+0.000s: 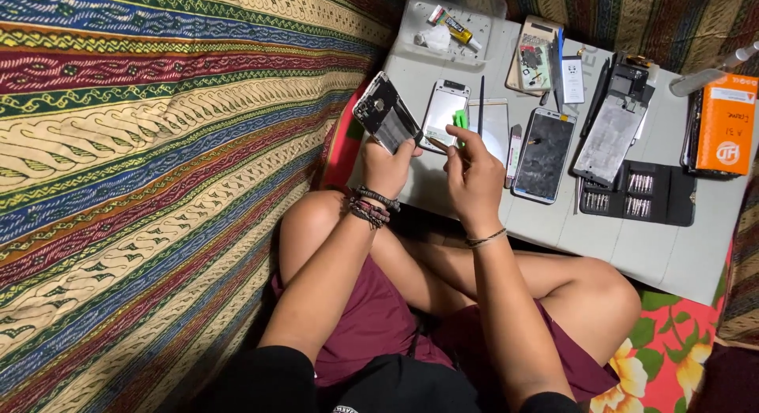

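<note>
Bright overhead light on the low table (pixel 680 259), dim lap in shadow, sharp focus, tilted view

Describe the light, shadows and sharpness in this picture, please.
Head view: light falls brightly on the white table and pale glare shows on the dark phone screen; deep shadow lies under the table edge and over the lap; the left hand and right hand look sharp, while the striped cloth curves toward the frame edges.

Two hands: left hand (pixel 387 168), right hand (pixel 473 172). One opened phone body (pixel 386 113) in left; one green pry tool (pixel 460 119) in right. On low table (pixel 672 255): one white frame (pixel 444 109), one dark screen (pixel 545 154), one bit case (pixel 639 193), one orange box (pixel 726 124), one glue tube (pixel 454 26). Far clutter perhaps three more phone parts.
</note>
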